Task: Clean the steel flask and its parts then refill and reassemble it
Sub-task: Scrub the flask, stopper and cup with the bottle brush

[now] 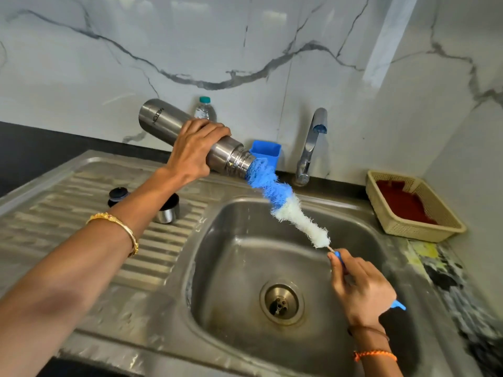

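Flask point(174, 126) tilted, brush point(285, 205) tip seemingly inside its mouth.

Bright, even light; wall glare; wide-angle edge bending; lower-right corner perhaps motion-blurred

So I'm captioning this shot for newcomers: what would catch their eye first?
Probably the fluffy blue-and-white bottle brush, its tip in the mouth of the tilted steel flask above the steel sink basin. The left hand grips the flask; the right hand holds the brush's blue handle.
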